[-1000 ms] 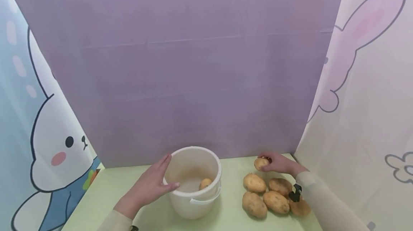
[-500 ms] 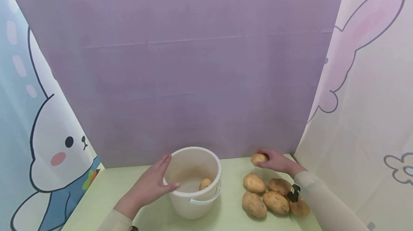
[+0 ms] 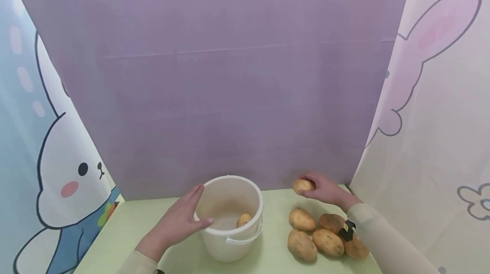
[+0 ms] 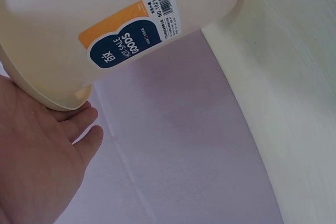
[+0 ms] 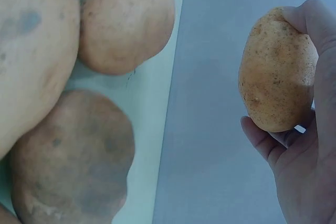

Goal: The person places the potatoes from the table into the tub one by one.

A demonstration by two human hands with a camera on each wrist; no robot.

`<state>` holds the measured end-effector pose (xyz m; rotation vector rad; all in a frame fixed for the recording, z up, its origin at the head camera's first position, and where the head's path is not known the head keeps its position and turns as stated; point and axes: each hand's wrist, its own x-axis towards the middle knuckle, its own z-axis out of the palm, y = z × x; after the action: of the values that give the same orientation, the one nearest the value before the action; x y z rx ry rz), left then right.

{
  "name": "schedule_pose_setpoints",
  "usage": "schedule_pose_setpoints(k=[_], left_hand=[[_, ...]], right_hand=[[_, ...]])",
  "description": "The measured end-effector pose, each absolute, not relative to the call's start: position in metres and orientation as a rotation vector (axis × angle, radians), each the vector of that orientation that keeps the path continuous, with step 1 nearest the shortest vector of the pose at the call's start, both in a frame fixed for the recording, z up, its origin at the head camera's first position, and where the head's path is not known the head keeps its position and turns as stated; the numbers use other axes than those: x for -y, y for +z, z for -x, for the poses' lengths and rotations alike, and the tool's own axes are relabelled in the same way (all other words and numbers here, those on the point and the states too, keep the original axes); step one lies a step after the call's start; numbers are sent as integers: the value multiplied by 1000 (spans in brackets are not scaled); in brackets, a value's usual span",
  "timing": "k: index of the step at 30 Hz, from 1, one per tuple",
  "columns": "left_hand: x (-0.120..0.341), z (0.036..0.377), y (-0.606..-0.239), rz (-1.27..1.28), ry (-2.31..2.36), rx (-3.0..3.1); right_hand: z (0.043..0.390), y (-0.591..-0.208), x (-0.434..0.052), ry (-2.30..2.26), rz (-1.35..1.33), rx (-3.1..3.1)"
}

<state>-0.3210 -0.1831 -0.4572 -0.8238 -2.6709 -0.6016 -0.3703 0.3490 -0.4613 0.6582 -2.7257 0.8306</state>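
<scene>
A white bucket [image 3: 229, 246] with a swing handle stands on the table, and one potato [image 3: 243, 220] lies inside it. My left hand [image 3: 178, 223] holds the bucket's left rim, the thumb reaching over the opening; in the left wrist view its fingers [image 4: 79, 124] lie at the rim's outside. Raised near the back of the table, a small potato [image 3: 303, 186] is gripped in my right hand [image 3: 325, 189]. The right wrist view shows thumb and fingers around that potato [image 5: 278, 72]. Several larger potatoes [image 3: 301, 245] lie in a group below the right hand; the right forearm partly covers one.
The pale green table [image 3: 273, 223] ends at a purple backdrop [image 3: 237, 95]. Printed rabbit curtains [image 3: 76, 146] enclose the left and right sides. The bucket's handle [image 3: 245, 239] hangs down at its front right.
My right hand has lifted the small potato and carried it slightly left and toward the backdrop. The left hand and the bucket have stayed put.
</scene>
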Motion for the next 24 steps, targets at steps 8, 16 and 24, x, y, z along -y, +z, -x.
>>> schedule_pose_setpoints(k=[8, 16, 24], left_hand=[[183, 319, -456, 811, -603, 2688], [182, 318, -454, 811, -617, 2689], [182, 321, -454, 812, -601, 2690]], right_hand=[[365, -447, -327, 767, -699, 2679], [359, -427, -306, 724, -747, 2627], [358, -413, -290, 702, -806, 2590]])
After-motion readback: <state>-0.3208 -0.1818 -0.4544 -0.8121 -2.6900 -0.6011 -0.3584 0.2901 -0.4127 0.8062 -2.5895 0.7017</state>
